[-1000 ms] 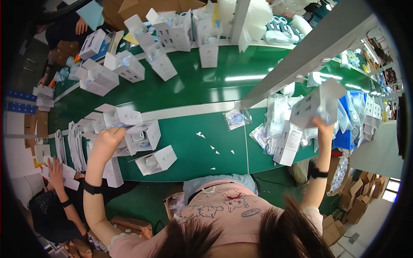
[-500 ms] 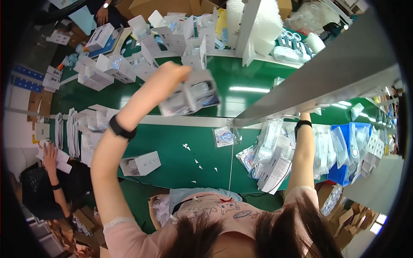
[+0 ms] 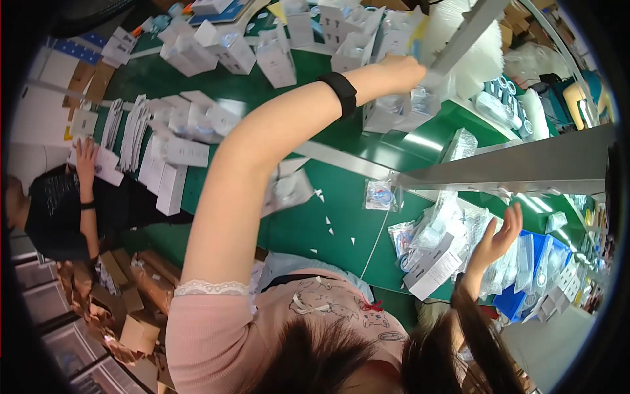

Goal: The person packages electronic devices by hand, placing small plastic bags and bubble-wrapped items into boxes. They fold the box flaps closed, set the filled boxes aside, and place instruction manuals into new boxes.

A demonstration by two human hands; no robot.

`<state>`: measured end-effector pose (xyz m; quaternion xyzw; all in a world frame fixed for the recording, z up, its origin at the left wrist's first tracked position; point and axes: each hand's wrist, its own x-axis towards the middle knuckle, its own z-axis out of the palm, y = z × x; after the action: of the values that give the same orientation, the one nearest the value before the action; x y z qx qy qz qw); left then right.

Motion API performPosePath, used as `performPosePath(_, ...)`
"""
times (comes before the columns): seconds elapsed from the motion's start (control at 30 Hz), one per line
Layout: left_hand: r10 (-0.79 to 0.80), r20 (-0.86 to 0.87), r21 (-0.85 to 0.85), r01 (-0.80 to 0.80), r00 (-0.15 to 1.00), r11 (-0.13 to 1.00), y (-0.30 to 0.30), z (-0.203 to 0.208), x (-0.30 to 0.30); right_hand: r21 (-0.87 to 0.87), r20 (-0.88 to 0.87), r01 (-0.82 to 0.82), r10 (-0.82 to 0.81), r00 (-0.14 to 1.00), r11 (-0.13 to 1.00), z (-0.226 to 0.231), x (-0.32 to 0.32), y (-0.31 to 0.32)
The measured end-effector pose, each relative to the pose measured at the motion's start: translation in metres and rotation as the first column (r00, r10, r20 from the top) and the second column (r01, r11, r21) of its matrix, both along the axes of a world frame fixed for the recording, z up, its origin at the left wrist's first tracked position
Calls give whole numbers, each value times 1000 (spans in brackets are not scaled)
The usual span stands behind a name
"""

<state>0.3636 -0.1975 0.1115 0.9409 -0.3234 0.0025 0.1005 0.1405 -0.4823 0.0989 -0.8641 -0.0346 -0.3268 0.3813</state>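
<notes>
My left hand (image 3: 403, 73) reaches far across the green bench, its fingers closed at the upper edge of an open white box (image 3: 386, 119) with clear-bagged items inside. Its fingertips are partly hidden. My right hand (image 3: 500, 238) is raised with fingers apart, holding nothing. Beneath and beside it lie clear plastic packs (image 3: 430, 222) and a closed white box (image 3: 433, 268). A flat clear bag with a blue-and-white item (image 3: 380, 196) lies mid-bench. Another open white box (image 3: 289, 192) sits on the near bench, partly hidden behind my left arm.
A metal beam (image 3: 512, 164) slants across the right side. Several open white boxes (image 3: 275, 62) line the far side. A blue bin (image 3: 509, 301) holds plastic packs at right. Another person's hand (image 3: 86, 156) touches white cardboard at left. Paper scraps (image 3: 328, 220) dot the near bench.
My left hand has carried the open box rightward and away, to the other boxes at the far side. My right hand has come back from behind the beam, and the view has shifted.
</notes>
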Motion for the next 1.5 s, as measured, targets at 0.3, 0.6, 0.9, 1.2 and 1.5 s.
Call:
performPosePath(0.3, 146, -212, -82, -167, 966, 983, 123, 101, -166, 459, -483, -402, 602, 636, 793, -92, -14, 209)
performPosePath(0.6, 417, -422, 190, -371, 805, 909, 135, -132, -266, 804, -513, 245, 423, 747, 543, -200, -25, 264)
performPosePath(0.9, 206, -365, -786, -420, 908, 454, 96, -116, -244, 937, -120, -219, 842, 527, 271, -147, -16, 230)
performPosePath(1.2, 709, 119, -778, -379, 695, 502, 162, -68, -226, 715, -70, 75, -36, 997, 696, -190, 145, 204)
performPosePath(1.5, 874, 411, -496, -742, 257, 451, 419, 5, -277, 96, -6, 262, -263, 965, 960, -172, 107, 237)
